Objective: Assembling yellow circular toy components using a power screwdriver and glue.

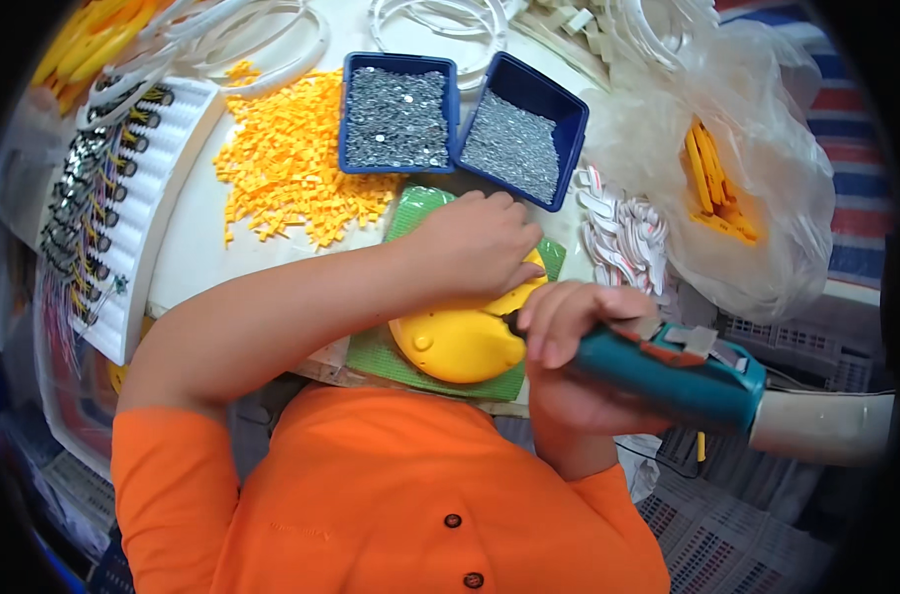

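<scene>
A rounded yellow plastic shell [454, 346] lies on a green textured mat [381, 354] at the table's near edge. My left hand [478, 243] rests over its far side with bent fingers, gripping it; the fingertips are partly hidden. My right hand [584, 332] wraps round a teal electric screwdriver [668, 378], held sideways. Its dark tip meets the shell's right side, and the exact contact point is hidden by my fingers. Just beyond my left hand stand two blue bins, one with silvery small metal parts [399, 117], the other with small screws [512, 144].
Small yellow plastic pieces [290, 163] are heaped left of the bins. White strip-like parts [623, 233] lie to the right, beside a clear bag [787, 218] of yellow parts. A white foam tray [168, 188] holds wired components. White rings [440, 25] lie at the back.
</scene>
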Tool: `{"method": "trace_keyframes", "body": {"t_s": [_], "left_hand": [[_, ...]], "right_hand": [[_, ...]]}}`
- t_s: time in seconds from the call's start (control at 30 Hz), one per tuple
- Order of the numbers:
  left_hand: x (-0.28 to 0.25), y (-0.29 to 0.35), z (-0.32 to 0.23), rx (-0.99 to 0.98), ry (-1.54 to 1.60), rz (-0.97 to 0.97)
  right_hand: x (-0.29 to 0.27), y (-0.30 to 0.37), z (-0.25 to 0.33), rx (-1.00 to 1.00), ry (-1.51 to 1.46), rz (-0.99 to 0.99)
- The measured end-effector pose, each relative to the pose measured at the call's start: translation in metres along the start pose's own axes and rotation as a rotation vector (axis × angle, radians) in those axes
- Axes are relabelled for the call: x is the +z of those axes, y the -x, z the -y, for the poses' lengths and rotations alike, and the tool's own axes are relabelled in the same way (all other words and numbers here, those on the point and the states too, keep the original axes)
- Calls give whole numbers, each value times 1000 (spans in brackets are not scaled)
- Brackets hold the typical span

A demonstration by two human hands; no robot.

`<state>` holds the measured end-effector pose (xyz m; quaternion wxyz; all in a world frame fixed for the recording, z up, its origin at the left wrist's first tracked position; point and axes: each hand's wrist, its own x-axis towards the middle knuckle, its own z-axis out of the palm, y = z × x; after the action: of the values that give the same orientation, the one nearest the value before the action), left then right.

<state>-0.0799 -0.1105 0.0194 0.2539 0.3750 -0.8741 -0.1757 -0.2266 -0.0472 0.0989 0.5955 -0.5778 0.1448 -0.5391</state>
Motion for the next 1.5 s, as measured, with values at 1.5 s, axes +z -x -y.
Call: {"method": "trace_keyframes", "body": {"t_s": [1.5], "left_hand": [[5,114,-20,-568,469,-629]], "right_hand": [[30,-48,-72,191,-208,186]]}}
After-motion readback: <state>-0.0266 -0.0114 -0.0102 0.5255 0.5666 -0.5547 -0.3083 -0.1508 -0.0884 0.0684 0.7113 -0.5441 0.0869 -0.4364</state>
